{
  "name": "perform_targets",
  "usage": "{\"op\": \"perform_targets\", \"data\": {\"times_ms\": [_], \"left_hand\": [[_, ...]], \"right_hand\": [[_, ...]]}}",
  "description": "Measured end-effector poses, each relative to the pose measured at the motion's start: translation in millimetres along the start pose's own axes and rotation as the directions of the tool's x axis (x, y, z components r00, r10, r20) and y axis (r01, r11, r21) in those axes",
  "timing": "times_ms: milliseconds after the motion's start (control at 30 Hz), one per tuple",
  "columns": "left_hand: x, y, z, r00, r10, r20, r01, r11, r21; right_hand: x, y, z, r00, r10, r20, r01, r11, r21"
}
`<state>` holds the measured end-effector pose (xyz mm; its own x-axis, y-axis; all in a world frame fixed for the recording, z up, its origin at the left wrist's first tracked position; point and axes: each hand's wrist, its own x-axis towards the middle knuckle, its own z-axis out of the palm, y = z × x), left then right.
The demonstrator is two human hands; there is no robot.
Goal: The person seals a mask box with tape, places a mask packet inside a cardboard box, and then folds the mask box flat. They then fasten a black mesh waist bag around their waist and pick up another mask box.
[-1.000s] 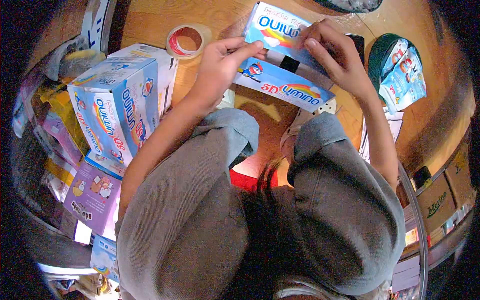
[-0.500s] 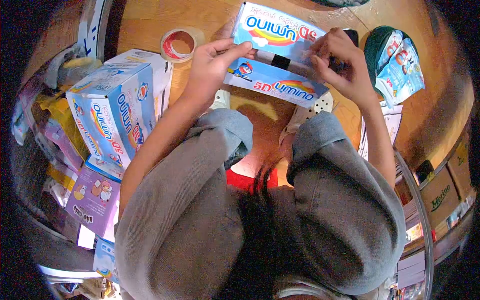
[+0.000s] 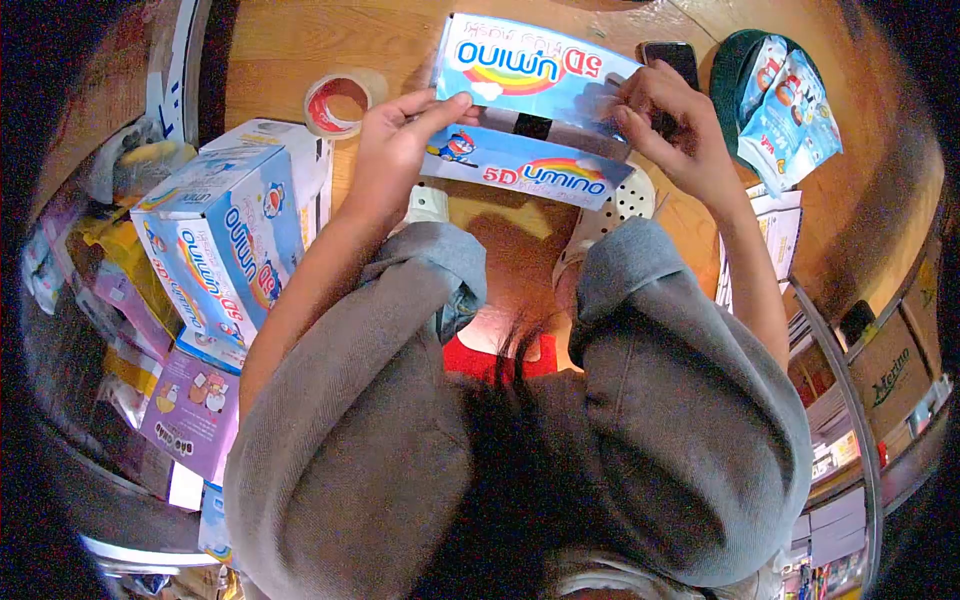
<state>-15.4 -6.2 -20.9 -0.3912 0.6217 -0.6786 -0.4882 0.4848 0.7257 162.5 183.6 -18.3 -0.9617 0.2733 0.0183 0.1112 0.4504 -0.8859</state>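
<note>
Holding one blue-and-white Umino carton [image 3: 520, 75] above two white clogs [image 3: 630, 200], one visibly pierced with round holes, a person is keeping both hands on the cardboard: the left hand [image 3: 393, 135] is pinching its left end between thumb and fingers, while the right hand [image 3: 680, 120] is touching the right end with bent fingers (whether they are gripping, one cannot tell). A dark gap is running between the carton's two printed faces; any contents are not showing clearly. A second, boxy Umino carton [image 3: 215, 245] is standing at left; one ring-shaped tape roll [image 3: 320, 108], one flat phone [image 3: 672, 60] and glossy blue packaging [image 3: 795, 125] are lying around the smooth wooden floor [image 3: 270, 70].
</note>
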Motion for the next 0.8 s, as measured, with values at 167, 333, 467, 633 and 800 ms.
{"op": "perform_targets", "data": {"times_ms": [167,333,467,633,800], "left_hand": [[1.6,0.0,-1.4,0.999,-0.046,-0.021,0.046,0.999,-0.007],[3.4,-0.9,-0.2,0.999,-0.022,-0.044,0.021,1.000,-0.016],[1.1,3.2,2.6,0.999,-0.026,-0.038,0.029,0.997,0.076],[1.7,3.6,4.3,0.998,-0.025,-0.057,0.029,0.996,0.080],[1.7,3.7,5.4,0.999,-0.023,-0.041,0.026,0.997,0.075]], "right_hand": [[-8.1,1.9,-4.4,0.997,0.071,-0.040,-0.067,0.994,0.092],[-32.0,12.6,-16.4,0.967,0.241,-0.079,-0.222,0.955,0.194],[-50.3,20.5,-25.5,0.948,0.295,-0.122,-0.268,0.943,0.199],[-66.8,17.6,-32.1,0.884,0.422,-0.202,-0.356,0.887,0.296],[-107.1,27.3,-47.7,0.840,0.385,-0.382,-0.321,0.921,0.220]]}}
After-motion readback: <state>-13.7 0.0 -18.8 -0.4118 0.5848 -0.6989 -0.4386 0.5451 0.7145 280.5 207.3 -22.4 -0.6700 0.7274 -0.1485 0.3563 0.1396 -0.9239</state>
